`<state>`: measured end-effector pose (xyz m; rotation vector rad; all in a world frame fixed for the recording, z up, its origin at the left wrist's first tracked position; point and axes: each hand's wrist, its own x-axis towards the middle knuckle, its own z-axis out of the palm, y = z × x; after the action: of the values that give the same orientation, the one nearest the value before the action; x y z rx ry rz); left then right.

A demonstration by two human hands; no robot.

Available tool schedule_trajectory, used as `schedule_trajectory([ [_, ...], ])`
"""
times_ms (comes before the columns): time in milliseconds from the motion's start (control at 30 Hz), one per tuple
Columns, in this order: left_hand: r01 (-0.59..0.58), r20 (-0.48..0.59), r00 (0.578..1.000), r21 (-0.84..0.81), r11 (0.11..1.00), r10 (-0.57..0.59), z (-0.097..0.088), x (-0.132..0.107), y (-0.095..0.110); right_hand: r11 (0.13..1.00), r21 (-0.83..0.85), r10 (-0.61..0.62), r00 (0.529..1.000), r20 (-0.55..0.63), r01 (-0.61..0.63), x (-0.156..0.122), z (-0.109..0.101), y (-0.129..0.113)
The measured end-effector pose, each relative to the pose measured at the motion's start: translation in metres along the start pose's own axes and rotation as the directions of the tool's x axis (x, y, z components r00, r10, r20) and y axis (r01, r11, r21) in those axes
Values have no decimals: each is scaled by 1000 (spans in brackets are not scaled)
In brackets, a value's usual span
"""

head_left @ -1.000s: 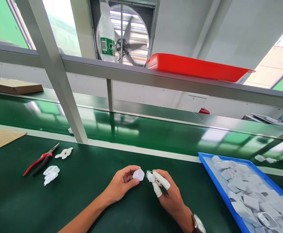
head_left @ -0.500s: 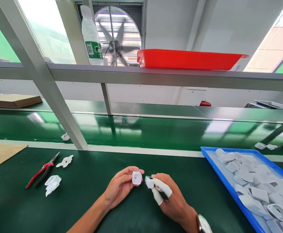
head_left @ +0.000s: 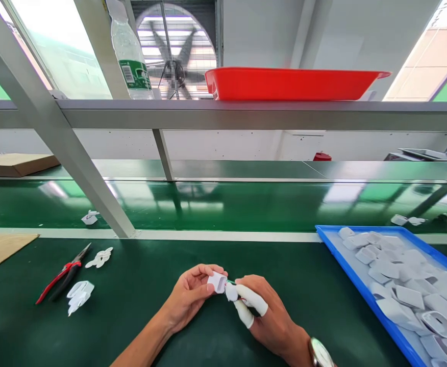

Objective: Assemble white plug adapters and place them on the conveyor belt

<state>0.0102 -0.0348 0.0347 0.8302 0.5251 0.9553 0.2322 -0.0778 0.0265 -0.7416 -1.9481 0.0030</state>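
Observation:
Between the thumb and fingers of my left hand (head_left: pixel 191 295) is a small white plastic housing (head_left: pixel 217 282), tilted toward the right. My right hand (head_left: pixel 271 313), with white covers on two fingers and a watch on the wrist, pinches a small assembly with a round white part (head_left: pixel 231 292) and a sliver of green board. That assembly is right at the housing's right side; whether any of it sits inside I cannot tell. Both hands are over the dark green table (head_left: pixel 150 275).
On the left lie red-and-black pliers (head_left: pixel 65 275), white plastic pieces (head_left: pixel 80 295) and a smaller white piece (head_left: pixel 99 258). A blue tray (head_left: pixel 355 283) of white housings stands right. Behind runs a green belt (head_left: pixel 246 206); a slanted metal post (head_left: pixel 81 163) rises at left. A red tray (head_left: pixel 296 84) rests on the rail.
My hands have come together, so the gap between housing and assembly has closed. The housing has turned from facing me toward the right. White pieces on the belt appear further left.

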Motion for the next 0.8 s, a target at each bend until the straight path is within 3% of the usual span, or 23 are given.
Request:
schedule_trajectory([
  [800,-9,44,999,10,1000,8,0,0,-6,997,-70,-11,999,48,15,-7,6,3],
])
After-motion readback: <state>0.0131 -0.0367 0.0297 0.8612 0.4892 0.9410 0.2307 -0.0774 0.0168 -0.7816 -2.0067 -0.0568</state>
